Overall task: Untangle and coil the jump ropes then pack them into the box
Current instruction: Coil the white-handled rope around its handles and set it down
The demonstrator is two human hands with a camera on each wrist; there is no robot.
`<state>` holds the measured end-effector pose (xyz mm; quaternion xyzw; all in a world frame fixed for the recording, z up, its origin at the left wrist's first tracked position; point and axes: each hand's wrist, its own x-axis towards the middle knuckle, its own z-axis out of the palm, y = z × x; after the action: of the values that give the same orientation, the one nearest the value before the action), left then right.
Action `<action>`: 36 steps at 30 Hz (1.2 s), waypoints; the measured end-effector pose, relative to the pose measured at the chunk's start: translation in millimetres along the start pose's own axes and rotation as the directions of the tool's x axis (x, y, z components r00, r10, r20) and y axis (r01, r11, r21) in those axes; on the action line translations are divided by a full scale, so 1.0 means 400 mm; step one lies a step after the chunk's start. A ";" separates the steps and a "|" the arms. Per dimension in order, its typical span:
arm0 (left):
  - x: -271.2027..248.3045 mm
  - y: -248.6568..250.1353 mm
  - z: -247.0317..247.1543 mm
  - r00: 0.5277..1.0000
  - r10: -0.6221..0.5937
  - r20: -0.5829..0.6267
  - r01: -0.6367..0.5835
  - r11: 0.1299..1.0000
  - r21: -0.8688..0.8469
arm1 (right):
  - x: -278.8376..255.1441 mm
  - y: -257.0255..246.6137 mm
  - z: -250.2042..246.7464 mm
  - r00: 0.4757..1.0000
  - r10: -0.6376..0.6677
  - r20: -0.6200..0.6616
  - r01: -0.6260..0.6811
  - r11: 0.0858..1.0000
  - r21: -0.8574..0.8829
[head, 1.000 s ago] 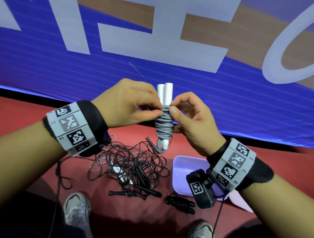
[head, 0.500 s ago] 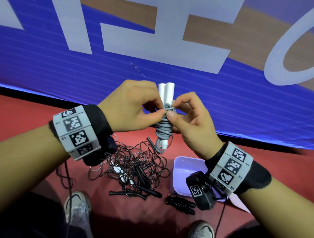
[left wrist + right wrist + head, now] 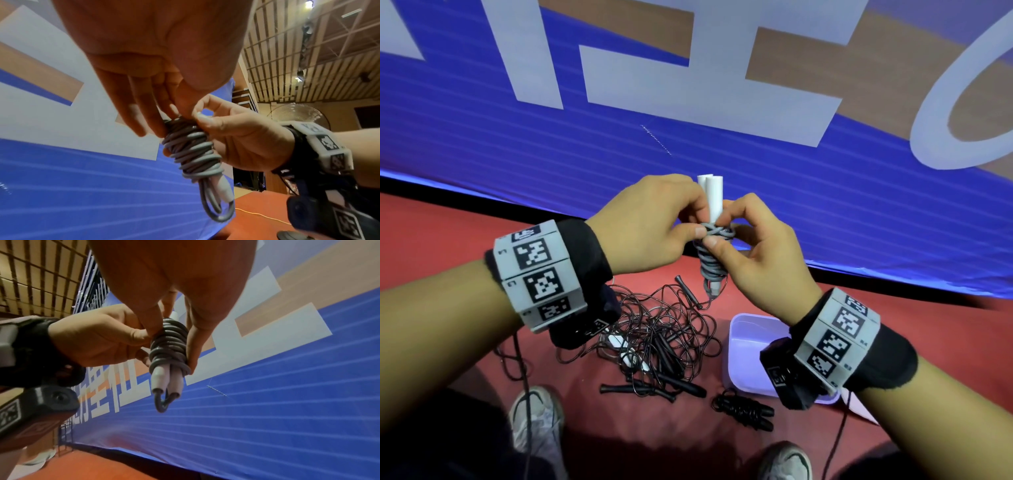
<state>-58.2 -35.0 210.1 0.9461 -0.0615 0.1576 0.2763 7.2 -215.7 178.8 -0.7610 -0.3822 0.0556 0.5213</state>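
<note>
Head view downward; both wrist views close, upward

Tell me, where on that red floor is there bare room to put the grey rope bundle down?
Bare red floor lies left of the tangled black ropes, up to the blue banner. The lilac plastic box shows bare bottom. Crowded: between tangle, box and small coiled black rope.

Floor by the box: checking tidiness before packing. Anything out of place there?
Yes. One coiled black rope lies on the red floor outside the lilac box, and a tangled pile of black ropes sprawls left of it.
</note>
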 end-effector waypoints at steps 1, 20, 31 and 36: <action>-0.001 -0.001 0.002 1.000 -0.001 -0.002 0.001 1.000 0.000 | 0.002 -0.001 -0.002 1.000 0.015 0.000 -0.015 1.000 0.004; -0.010 0.041 0.026 0.993 -0.057 0.108 0.024 0.956 0.293 | 0.016 0.045 -0.002 0.953 0.274 0.130 -0.228 0.931 -0.286; -0.019 0.010 0.020 0.984 0.113 0.140 -0.135 0.978 0.159 | 0.016 0.082 -0.019 0.945 0.107 0.309 0.201 0.556 -0.806; 0.008 -0.028 0.010 0.995 0.097 0.036 -0.095 0.994 -0.055 | -0.007 0.066 0.013 0.914 -0.037 0.405 0.349 0.580 -0.736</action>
<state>-51.8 -27.9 202.2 0.9373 -0.1163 0.1505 0.2921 16.5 -218.0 153.3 -0.8427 -0.5337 -0.0456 0.0552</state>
